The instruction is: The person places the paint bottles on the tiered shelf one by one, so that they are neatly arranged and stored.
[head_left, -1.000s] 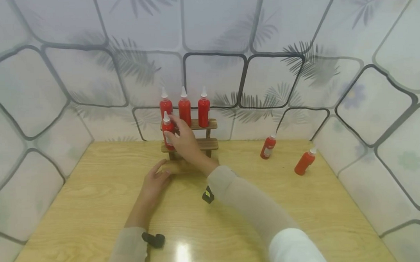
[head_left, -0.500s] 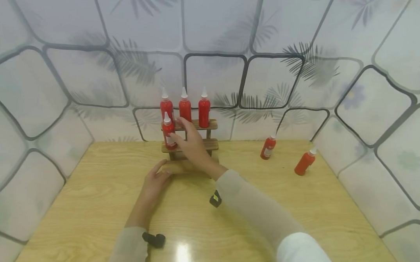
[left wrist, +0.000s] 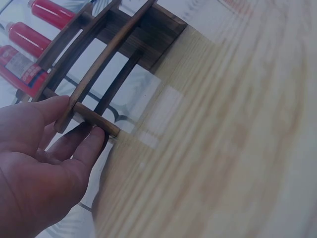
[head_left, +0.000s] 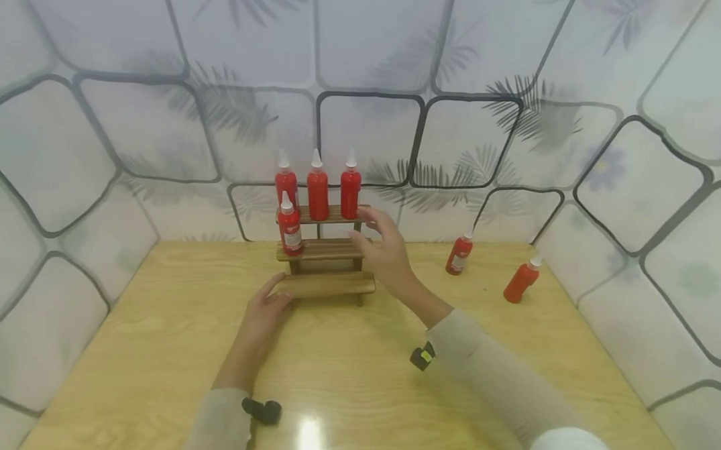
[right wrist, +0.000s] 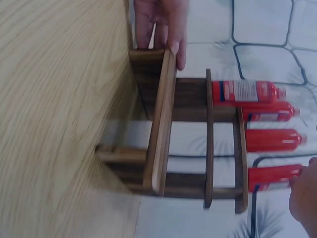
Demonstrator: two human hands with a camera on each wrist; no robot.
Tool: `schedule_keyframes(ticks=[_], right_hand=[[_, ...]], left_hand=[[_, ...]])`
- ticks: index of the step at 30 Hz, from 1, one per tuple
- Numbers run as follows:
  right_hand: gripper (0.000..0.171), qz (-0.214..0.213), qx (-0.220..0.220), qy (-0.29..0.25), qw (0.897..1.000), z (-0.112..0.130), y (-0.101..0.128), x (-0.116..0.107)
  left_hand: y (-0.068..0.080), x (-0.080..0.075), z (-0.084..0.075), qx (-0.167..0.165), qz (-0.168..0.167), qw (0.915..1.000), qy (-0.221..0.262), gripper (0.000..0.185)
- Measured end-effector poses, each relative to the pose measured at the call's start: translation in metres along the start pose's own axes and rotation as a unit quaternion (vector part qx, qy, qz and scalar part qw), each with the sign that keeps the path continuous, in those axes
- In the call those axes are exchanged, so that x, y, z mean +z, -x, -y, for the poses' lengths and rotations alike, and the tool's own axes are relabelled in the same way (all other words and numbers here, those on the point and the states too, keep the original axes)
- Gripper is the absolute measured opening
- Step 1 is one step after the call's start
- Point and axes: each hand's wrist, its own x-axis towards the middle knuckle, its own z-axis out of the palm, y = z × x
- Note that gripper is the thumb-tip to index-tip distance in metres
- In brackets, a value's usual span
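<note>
1. Left hand (head_left: pixel 266 314): the wooden rack (head_left: pixel 327 284), set at the tabletop's (head_left: pixel 161 368) far edge, is pinched by its bottom shelf's left end.
2. Right hand (head_left: pixel 386 251): fingers are spread apart, empty, beside the rack's right end.

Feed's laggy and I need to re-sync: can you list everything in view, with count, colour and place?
Rack: 1, dark wood, three steps, at the table's far edge by the wall.
Top bottles: 3, red with white tips, upright in a row on the top step.
Middle bottle: 1, red, upright at the middle step's left end.
Loose bottles: 2, red, on the table right of the rack.
Table: 1, light wood.
Left hand: holds the bottom step's left end.
Right hand: open, empty, beside the rack's right end.
</note>
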Motion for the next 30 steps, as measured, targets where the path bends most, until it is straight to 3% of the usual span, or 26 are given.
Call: schedule_keyframes(ticks=[7,17,23,30], right_hand=[[0.046,-0.050,-0.028,0.064,0.996,-0.022,0.012,-0.045],[0.047,-0.132,0.046,0.150,0.979,-0.058,0.024,-0.124],[0.051,-0.161,0.099,0.136,0.972,-0.080,0.028,-0.156],[0.057,-0.180,0.138,0.089,0.970,-0.107,0.038,-0.170]], left_hand=[[0.001,-0.006,0.001,0.003,0.006,0.9999,-0.014,0.066],[0.002,-0.003,0.002,0.002,0.006,0.9999,0.008,0.063],[0.001,-0.001,0.001,0.002,0.006,0.9999,0.013,0.063],[0.001,0.002,0.000,0.000,0.008,0.9996,0.029,0.062]])
